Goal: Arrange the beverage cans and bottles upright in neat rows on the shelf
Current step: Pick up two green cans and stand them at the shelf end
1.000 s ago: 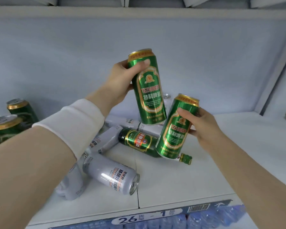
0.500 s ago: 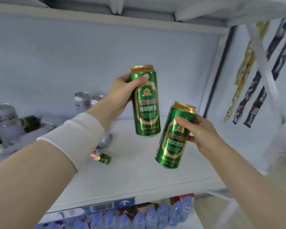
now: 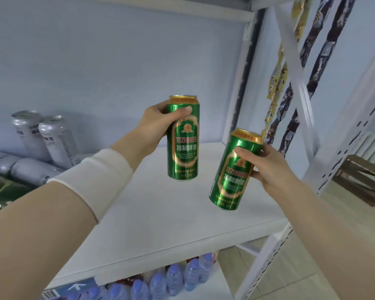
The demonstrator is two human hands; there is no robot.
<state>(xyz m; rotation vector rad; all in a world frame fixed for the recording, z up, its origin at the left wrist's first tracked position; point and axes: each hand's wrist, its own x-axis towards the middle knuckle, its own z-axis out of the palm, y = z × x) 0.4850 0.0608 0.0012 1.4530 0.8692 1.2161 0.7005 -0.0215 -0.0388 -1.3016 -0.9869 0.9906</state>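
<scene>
1. Right now, both hands are full. The left hand [image 3: 158, 124] is wrapped round the upper part of one green beer can [image 3: 183, 146], thumb across the front just under the gold rim. The right hand [image 3: 266, 167] grips a second green beer can [image 3: 231, 178] near its top, thumb on the front and fingers round the back.
2. Both cans hang in the air over the bare right-hand stretch of the white shelf [image 3: 160, 217]; neither base touches it.
3. The can in the left hand is upright, its long axis vertical and label facing out. It sits further in, toward the back wall.
4. The can in the right hand is tilted, with its gold top leaning up and to the right and its base swung down to the left. It is nearer the front edge and the right end of the shelf, close to the white corner post [image 3: 243, 87].
5. The two cans are apart, with a clear gap between them.
6. To my eye the left can needs only a straight drop onto its base. The right one wants its wrist turned first so the base comes down flat, or it may land on its rim and topple.
7. Over at the far left stand two silver cans [image 3: 41, 135], with more silver cans lying on their sides [image 3: 30, 169] in front of them. A green container [image 3: 2, 191] also lies flat at the edge, so much of the job looks undone.
8. Water bottles [image 3: 173, 278] fill the tier below.
</scene>
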